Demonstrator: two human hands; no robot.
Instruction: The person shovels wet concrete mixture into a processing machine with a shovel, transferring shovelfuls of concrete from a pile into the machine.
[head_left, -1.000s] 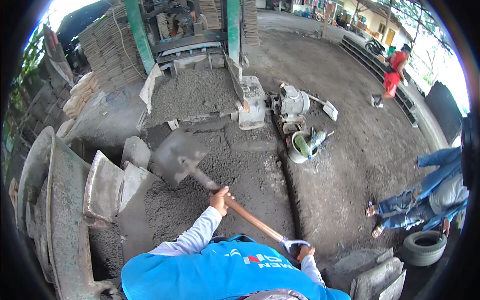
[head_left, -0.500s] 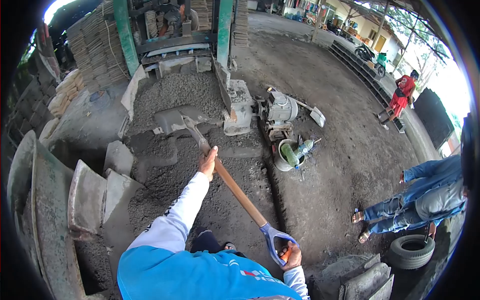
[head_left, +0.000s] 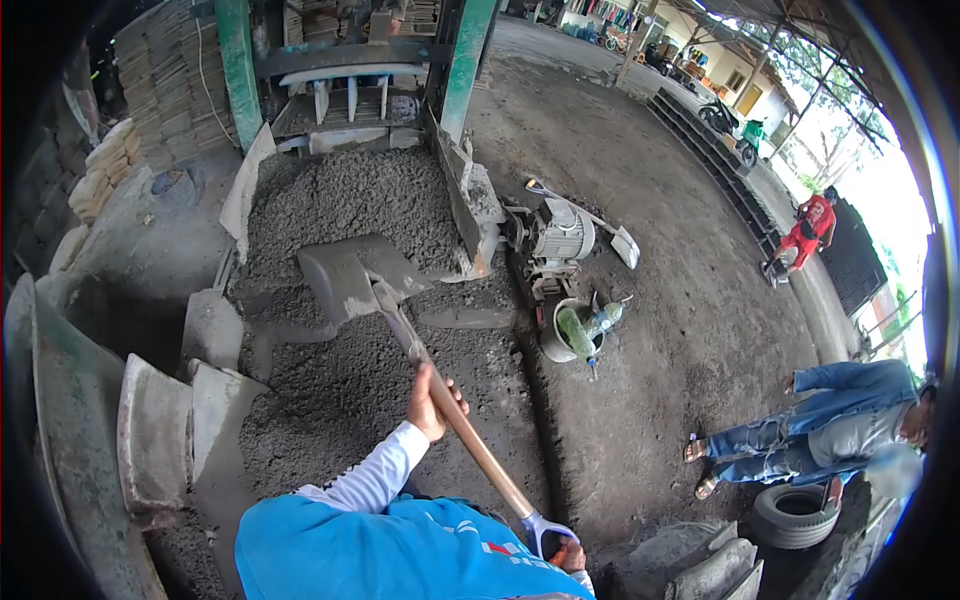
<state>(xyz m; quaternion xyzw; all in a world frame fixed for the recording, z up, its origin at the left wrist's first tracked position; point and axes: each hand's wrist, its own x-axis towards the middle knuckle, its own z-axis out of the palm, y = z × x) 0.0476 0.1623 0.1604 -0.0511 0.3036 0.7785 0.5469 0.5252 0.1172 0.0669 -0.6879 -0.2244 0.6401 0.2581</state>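
Both hands hold a long shovel with a wooden shaft (head_left: 487,462) and a blue D-shaped handle. My left hand (head_left: 432,402) is wrapped round the middle of the shaft. Lower down, my right hand (head_left: 572,556) grips the D-handle, partly cut off by my blue shirt (head_left: 390,555). The wide metal shovel blade (head_left: 352,278) is at the front of a bin heaped with grey, damp, crumbly mix (head_left: 350,205); its upper face looks mostly bare. More loose mix (head_left: 320,400) covers the ground below the blade.
An electric motor (head_left: 563,235) stands right of the bin, near a small shovel (head_left: 625,248) and a bucket (head_left: 556,345) with bottles. Curved metal sheets (head_left: 155,430) stand at left. A person in denim (head_left: 820,420) is beside a tyre (head_left: 795,520); another wears red (head_left: 808,235).
The shovel and both my hands have drawn back toward my body. My view has shifted slightly. The person in red has changed stance.
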